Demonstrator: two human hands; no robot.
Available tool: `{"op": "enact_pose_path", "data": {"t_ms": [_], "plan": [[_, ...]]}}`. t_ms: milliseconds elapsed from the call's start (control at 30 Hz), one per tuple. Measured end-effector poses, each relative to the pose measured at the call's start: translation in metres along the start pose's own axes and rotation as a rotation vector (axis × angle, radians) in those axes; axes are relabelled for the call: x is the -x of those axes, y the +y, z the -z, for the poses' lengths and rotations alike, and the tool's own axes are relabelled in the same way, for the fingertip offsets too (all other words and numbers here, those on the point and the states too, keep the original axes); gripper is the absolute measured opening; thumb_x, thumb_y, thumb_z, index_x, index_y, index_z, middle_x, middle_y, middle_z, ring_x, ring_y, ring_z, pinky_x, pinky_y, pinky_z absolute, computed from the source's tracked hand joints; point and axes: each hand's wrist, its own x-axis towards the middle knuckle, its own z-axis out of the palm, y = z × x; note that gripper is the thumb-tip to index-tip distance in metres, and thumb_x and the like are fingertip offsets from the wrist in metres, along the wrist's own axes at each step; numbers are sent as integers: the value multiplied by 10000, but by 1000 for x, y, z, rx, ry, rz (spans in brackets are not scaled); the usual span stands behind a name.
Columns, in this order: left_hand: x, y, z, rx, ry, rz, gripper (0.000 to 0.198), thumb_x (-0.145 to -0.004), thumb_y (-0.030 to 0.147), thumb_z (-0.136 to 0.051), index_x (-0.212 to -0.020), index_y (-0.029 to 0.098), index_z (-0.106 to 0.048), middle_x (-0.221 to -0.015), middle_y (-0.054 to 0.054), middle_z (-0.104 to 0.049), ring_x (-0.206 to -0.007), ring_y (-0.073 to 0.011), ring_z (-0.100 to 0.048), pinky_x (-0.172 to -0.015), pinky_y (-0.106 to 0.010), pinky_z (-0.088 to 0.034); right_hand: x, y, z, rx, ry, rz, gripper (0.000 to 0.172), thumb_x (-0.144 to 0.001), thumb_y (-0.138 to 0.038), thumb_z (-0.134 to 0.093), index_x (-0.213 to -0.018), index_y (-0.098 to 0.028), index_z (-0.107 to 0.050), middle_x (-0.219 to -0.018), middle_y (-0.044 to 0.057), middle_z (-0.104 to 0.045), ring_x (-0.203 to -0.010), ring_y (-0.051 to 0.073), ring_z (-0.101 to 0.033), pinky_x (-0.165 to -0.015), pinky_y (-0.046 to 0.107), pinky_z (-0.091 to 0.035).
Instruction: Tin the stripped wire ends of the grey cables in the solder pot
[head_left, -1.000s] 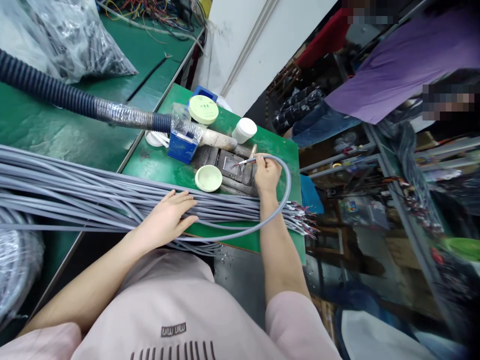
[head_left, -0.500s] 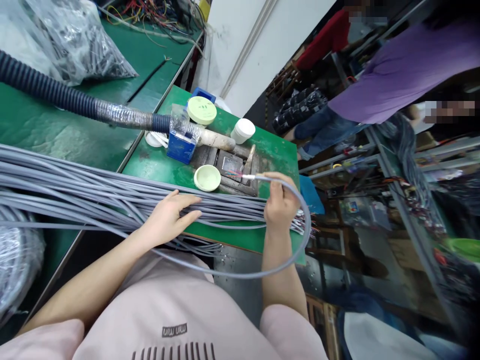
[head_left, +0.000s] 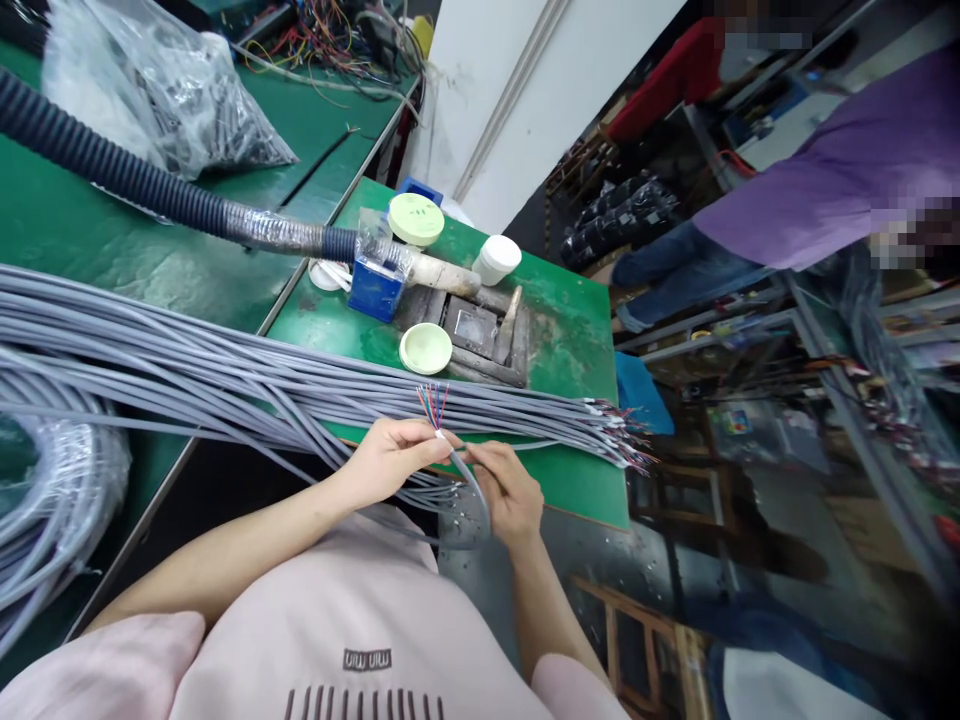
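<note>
My left hand point(head_left: 391, 462) pinches a grey cable point(head_left: 474, 488) just below its white-wrapped end. Thin coloured wires point(head_left: 433, 402) fan upward out of that end. From the other side my right hand point(head_left: 511, 492) closes its fingertips on the same cable, close to the left fingers. The cable bends down in a loop in front of my body. Right behind both hands lies a thick bundle of grey cables point(head_left: 360, 392), its stripped ends point(head_left: 619, 430) pointing right. A solder-pot-like device point(head_left: 474, 328) with a dark square top sits beyond the bundle.
Around the device stand a small pale green dish point(head_left: 425, 350), a round green lid point(head_left: 416, 218), a white jar point(head_left: 498, 260) and a blue box point(head_left: 375, 290) under a corrugated hose point(head_left: 187, 207). Wrapped cable coils point(head_left: 67, 510) lie at left. A person in purple point(head_left: 840, 180) stands at right.
My right hand has brought the cable end back from the device toward my body. My left hand has left the bundle and taken hold of the cable near its wires.
</note>
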Motion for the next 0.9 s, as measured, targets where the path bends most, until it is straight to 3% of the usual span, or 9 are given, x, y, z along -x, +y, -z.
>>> {"op": "enact_pose_path", "data": {"t_ms": [200,333,900], "plan": [[7,-12,-3,-89,-58,-22,213,-778,335,-662,-806,145,-753,-843,-61,-739,-775,-171,-679,-767,-283,-547,-1,-15,6,-128,-188,-110,175,-892,-306,-539,-892,-224,-693,-695,27,-656,-666,173,-598,-618,318,-493],[10,-15,-4,-102,-43,-22,198,-768,322,-671,-784,141,-749,-893,-67,-738,-816,-174,-675,-771,-271,-541,-1,-21,-1,-91,-216,-128,222,-895,-286,-538,-715,-210,-643,-603,1,-583,-584,142,-536,-563,280,-436],[11,-19,-5,-129,-55,-36,191,-772,305,-667,-731,132,-736,-815,-54,-726,-760,-148,-647,-734,-238,-509,7,-24,-4,-119,-258,-183,339,-932,-260,-439,-614,-192,-535,-553,-5,-538,-557,123,-492,-576,268,-379]]}}
